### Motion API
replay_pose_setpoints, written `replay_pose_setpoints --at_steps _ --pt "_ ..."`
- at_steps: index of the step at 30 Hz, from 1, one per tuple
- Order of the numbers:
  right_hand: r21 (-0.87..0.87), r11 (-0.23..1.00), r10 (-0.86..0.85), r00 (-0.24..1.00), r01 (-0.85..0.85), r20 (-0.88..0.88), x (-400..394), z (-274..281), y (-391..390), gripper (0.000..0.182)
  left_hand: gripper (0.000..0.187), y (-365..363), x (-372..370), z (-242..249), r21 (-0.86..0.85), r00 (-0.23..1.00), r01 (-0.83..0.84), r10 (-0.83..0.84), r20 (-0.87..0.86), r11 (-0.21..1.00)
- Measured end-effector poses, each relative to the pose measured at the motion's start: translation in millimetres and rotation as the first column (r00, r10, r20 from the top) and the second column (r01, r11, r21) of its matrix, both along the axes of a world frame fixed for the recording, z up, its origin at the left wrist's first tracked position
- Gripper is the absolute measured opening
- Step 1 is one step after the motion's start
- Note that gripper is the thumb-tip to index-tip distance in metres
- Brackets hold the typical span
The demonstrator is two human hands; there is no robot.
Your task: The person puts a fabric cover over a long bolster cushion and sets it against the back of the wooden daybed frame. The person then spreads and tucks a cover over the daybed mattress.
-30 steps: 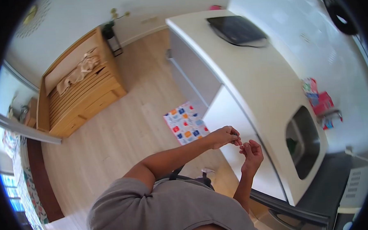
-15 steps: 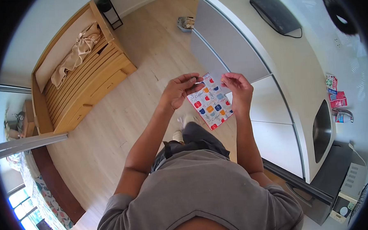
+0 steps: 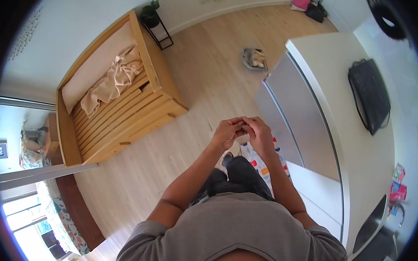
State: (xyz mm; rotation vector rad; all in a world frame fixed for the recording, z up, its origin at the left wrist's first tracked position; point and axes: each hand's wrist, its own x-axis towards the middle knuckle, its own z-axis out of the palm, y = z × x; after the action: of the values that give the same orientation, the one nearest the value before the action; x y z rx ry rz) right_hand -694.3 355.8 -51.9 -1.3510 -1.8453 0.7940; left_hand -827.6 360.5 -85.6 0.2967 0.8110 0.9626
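Observation:
In front of my body, my left hand [image 3: 227, 133] and my right hand [image 3: 259, 134] meet at the fingertips. Both have their fingers closed in a pinch. Whatever lies between them, if anything, is too small or hidden to name. Below and partly behind my right forearm is a patterned mat [image 3: 257, 165] printed with coloured cups. It sits beside the cabinet front, apart from the fingers as far as I can see.
On my right stands a cabinet with grey doors [image 3: 297, 103] and a white countertop [image 3: 364, 165]. A black bag [image 3: 370, 95] lies on top. Leftward is a wooden bench [image 3: 120, 129] with a beige cloth [image 3: 113, 78]. A small basket [image 3: 255, 58] rests on the floor ahead.
My hands were apart, each with bent fingers; now their fingertips touch. The view has tilted up and shifted, showing more floor ahead and the pink and black bags at the far wall.

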Motion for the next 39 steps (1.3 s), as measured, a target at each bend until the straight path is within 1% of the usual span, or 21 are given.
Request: replay_pose_setpoints --at_steps 1,2,6,9,11,12,14,15,17,18,20,22,23,24,26,28,30,34,36,37,39 --pt "0.039 0.998 0.047 0.999 -0.048 0.011 -3 -7 20 0.019 0.026 20 -3 -2 -0.009 0.998 0.016 -0.016 -0.055 1.0" --pt "-0.02 0.996 0.09 0.996 -0.09 -0.004 -5 -13 41 0.023 0.026 42 -5 -5 -0.024 0.999 -0.012 0.01 -0.051 1.0" --pt "-0.004 1.0 0.008 0.999 -0.007 0.05 -18 -33 125 0.025 0.023 122 -15 -22 -0.003 0.996 0.085 -0.085 -0.019 0.996" --pt "-0.062 0.998 -0.018 1.0 0.018 -0.002 -24 -69 194 0.025 0.024 185 -24 -57 0.002 0.989 0.119 -0.119 -0.088 0.993" --pt "-0.185 0.983 -0.045 0.987 0.016 -0.154 -27 -103 237 0.019 0.027 230 -31 -81 -0.092 0.996 0.084 -0.086 -0.01 0.992" --pt "-0.192 0.981 -0.067 0.987 0.038 -0.148 -29 -114 263 0.019 0.027 256 -33 -94 -0.098 0.994 0.105 -0.106 -0.003 0.99" --pt "-0.553 0.83 -0.292 0.905 0.08 -0.308 -28 -138 315 0.013 0.034 306 -34 -124 -0.194 0.999 0.042 -0.036 0.035 0.98" --pt "-0.563 0.82 -0.315 0.902 0.102 -0.296 -26 -159 343 0.013 0.034 334 -35 -138 -0.207 0.997 0.064 -0.056 0.045 0.976" --pt "-0.783 0.617 -0.597 0.696 0.08 -0.399 -19 -217 401 0.011 0.04 390 -35 -168 -0.304 0.998 -0.002 0.022 0.06 0.953" --pt "-0.796 0.599 -0.606 0.697 0.084 -0.383 -15 -247 429 0.011 0.04 418 -37 -185 -0.325 0.998 0.0 0.022 0.064 0.946" --pt "-0.844 0.528 -0.801 0.382 0.092 -0.46 -5 -311 483 0.013 0.04 468 -40 -222 -0.362 0.998 0.02 0.002 0.061 0.932" --pt "-0.887 0.44 -0.884 0.239 0.138 -0.402 11 -391 534 0.014 0.039 507 -44 -258 -0.337 0.997 0.054 -0.034 0.066 0.94" --pt "-0.881 0.434 -0.893 0.217 0.188 -0.394 18 -432 558 0.015 0.039 525 -46 -275 -0.281 0.996 0.073 -0.054 0.074 0.957" --pt "-0.873 0.427 -0.901 0.199 0.236 -0.387 24 -469 581 0.016 0.039 542 -47 -289 -0.307 0.996 0.076 -0.055 0.076 0.949" --pt "-0.907 0.299 -0.953 0.143 0.298 -0.267 36 -533 626 0.018 0.036 570 -52 -312 -0.329 0.991 0.101 -0.068 0.111 0.939" --pt "-0.886 0.274 -0.961 0.075 0.375 -0.265 42 -580 662 0.019 0.037 591 -54 -337 -0.372 0.993 0.102 -0.07 0.099 0.922" --pt "-0.97 0.142 -0.964 0.249 0.199 -0.09 60 -619 685 0.022 0.037 603 -56 -369 -0.42 0.994 0.095 -0.066 0.083 0.902" --pt "-0.95 0.011 -0.946 0.312 0.313 0.092 60 -617 705 0.024 0.043 641 -41 -427 -0.421 0.974 0.1 -0.003 0.225 0.902" --pt "-0.869 0.188 -0.851 0.517 0.458 0.089 56 -598 698 0.029 0.047 664 -21 -452 -0.437 0.95 0.099 0.046 0.308 0.894" --pt "-0.867 0.181 -0.852 0.515 0.463 0.097 53 -586 693 0.029 0.051 674 -8 -469 -0.454 0.937 0.111 0.06 0.345 0.884" --pt "-0.762 0.454 -0.83 0.531 0.462 -0.172 38 -553 683 0.033 0.054 692 20 -503 -0.466 0.919 0.132 0.069 0.389 0.875"
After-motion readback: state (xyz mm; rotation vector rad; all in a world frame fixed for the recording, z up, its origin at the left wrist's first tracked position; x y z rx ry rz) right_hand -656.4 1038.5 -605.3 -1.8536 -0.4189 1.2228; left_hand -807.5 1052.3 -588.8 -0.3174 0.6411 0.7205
